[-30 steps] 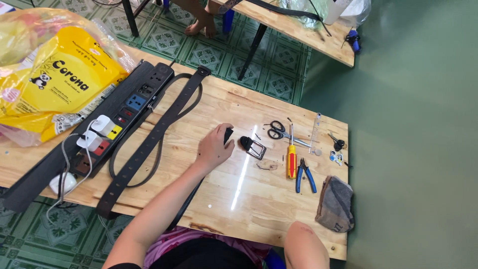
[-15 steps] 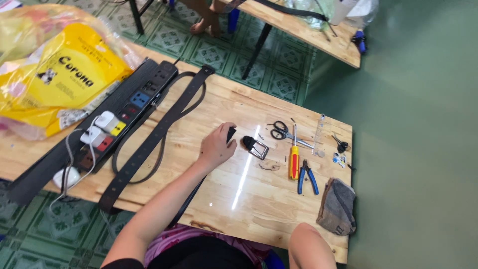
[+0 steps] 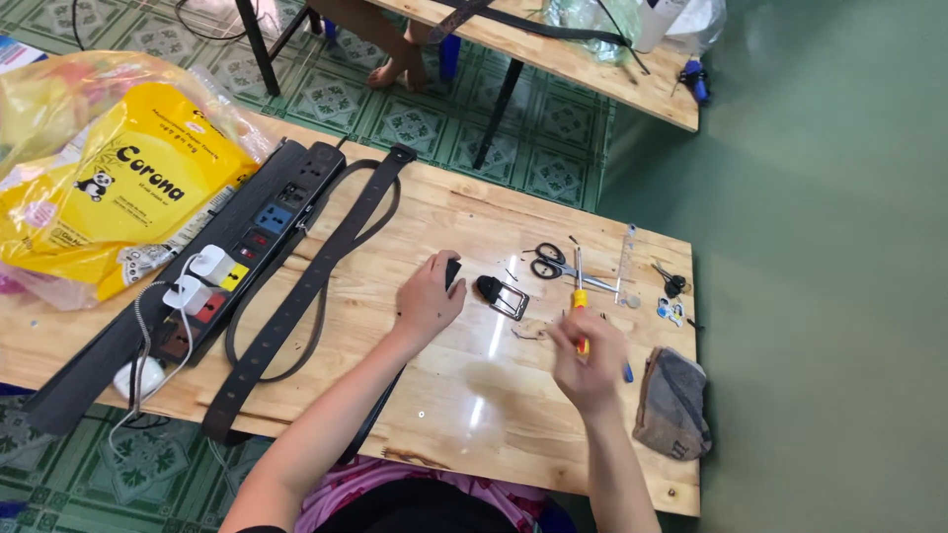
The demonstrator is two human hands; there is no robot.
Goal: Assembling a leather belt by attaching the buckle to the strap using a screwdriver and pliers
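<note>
My left hand (image 3: 427, 298) rests on the wooden table (image 3: 464, 405), closed on the black end of a belt (image 3: 452, 272). That belt runs under my forearm and off the near edge. Just right of it lies a black strap piece with a metal buckle (image 3: 504, 296). My right hand (image 3: 590, 357) is blurred, over the yellow-handled screwdriver (image 3: 580, 299) and the blue-handled pliers (image 3: 628, 373). Its fingers curl at the yellow handle; whether they grip it is unclear.
Scissors (image 3: 546, 263), a clear ruler (image 3: 626, 259) and small metal parts (image 3: 671, 286) lie beyond the hands. A grey folded cloth (image 3: 672, 405) sits at the right edge. To the left are a looped dark belt (image 3: 314, 296), a black power strip (image 3: 247, 252) with white chargers, and a yellow bag (image 3: 118, 197). Another table (image 3: 592, 74) stands behind.
My right hand has come into view from below and reached over the screwdriver and pliers. My left hand stays on the belt end.
</note>
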